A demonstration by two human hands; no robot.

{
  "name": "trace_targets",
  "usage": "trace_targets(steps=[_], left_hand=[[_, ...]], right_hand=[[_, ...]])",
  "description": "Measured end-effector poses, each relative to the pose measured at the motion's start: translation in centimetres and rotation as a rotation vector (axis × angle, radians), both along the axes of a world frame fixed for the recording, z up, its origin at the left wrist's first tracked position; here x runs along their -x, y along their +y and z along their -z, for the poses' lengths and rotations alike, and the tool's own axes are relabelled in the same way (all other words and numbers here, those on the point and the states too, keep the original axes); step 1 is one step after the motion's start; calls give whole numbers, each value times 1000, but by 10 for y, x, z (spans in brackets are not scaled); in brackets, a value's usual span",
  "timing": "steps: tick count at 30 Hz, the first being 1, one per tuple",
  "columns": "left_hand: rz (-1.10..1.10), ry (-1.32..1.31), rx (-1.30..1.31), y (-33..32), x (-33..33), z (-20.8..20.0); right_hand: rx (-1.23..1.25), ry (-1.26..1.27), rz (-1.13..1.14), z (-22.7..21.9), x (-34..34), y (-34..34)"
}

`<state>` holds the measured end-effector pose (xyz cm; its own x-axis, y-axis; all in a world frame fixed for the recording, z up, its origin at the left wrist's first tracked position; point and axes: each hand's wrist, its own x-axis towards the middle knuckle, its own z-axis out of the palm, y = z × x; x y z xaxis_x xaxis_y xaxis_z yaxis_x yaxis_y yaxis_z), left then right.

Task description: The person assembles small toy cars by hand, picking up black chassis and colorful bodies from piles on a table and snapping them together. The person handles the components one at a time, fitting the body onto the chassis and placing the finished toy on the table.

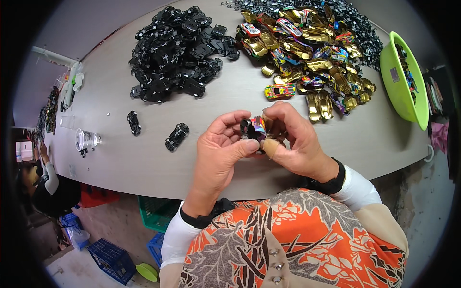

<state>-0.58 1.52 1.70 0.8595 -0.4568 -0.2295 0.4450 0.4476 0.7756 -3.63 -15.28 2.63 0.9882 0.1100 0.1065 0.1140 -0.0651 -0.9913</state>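
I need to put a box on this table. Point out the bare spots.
Bare table lies between the black chassis pile, the car-shell pile and the hands. Another patch sits right of the hands, below the green bowl. The far side is crowded; two loose chassis lie left.

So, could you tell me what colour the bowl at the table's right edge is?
Bright lime green bowl, clearest in the head view.

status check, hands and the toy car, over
Left hand and right hand both shut on toy car. Held above table. Nothing in the way.
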Motion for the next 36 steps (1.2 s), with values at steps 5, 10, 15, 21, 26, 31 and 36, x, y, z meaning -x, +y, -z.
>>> trace_targets(steps=[5, 10, 15, 21, 26, 31, 36], left_hand=[[8, -54, -64, 0, 2, 0], [0, -115, -59, 1, 3, 4], [11, -200, -57, 3, 2, 7], [40, -278, -215, 3, 6, 6], [47, -592, -465, -3, 13, 4], [180, -275, -318, 5, 10, 0], [189, -125, -143, 10, 2, 8]], right_hand=[[122, -189, -34, 8, -4, -2], [149, -277, -71, 8, -8, -2], [111, -195, -112, 5, -5, -4], [154, -231, -130, 4, -6, -6], [164, -272, -57, 8, -8, -8], [67, -297, -109, 12, -11, -15], [-142, -11, -140, 8, -11, -18]])
